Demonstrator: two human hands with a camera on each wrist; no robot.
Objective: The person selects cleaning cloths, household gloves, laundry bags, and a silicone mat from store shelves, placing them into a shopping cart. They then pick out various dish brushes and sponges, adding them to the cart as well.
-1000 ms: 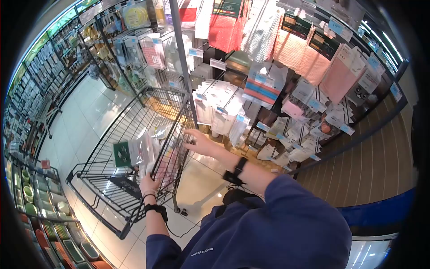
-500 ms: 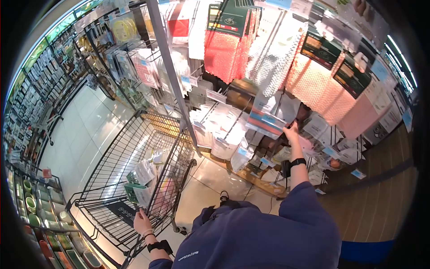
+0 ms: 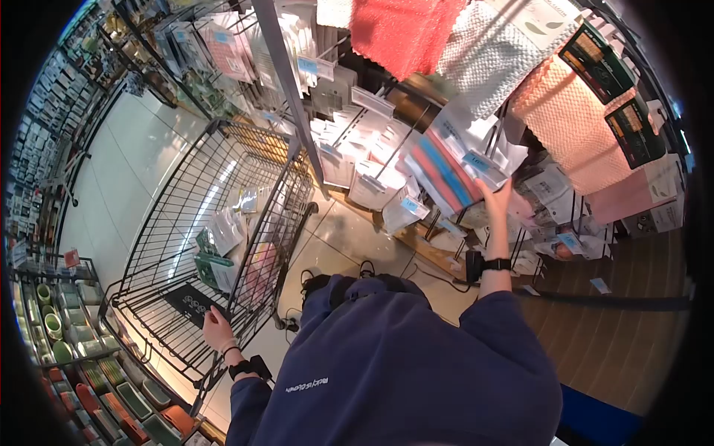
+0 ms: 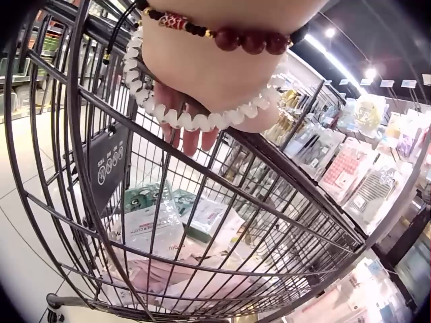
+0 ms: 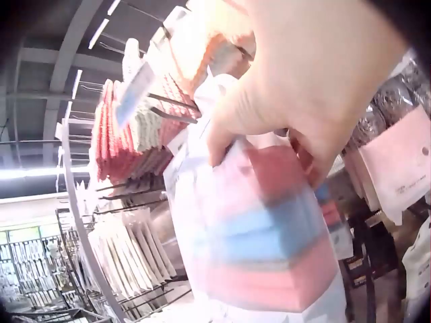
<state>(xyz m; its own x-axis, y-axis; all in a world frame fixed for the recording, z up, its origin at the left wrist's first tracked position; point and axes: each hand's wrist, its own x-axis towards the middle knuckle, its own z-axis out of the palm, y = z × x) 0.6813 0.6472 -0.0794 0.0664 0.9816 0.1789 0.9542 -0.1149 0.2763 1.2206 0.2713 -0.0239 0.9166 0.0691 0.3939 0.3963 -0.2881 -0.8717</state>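
Observation:
My right hand grips the edge of a clear pack of folded striped cloths at the hanging rack. In the right wrist view, the thumb and fingers pinch the top of this pack, whose bands are red, blue and pink. My left hand holds the side rail of a black wire shopping cart, with the fingers hanging over to the inner side. Several flat packages, some white and some green, lie in the cart below that hand.
Coral, white and peach mesh cloths hang above the right hand. White packs hang to its left, near an upright metal post. Trays and bowls fill a shelf at the lower left. Tiled floor lies between cart and rack.
My right hand left the cart's side, reached right to the rack and took hold of the striped cloth pack, which now tilts. My left hand shifted back along the cart rail.

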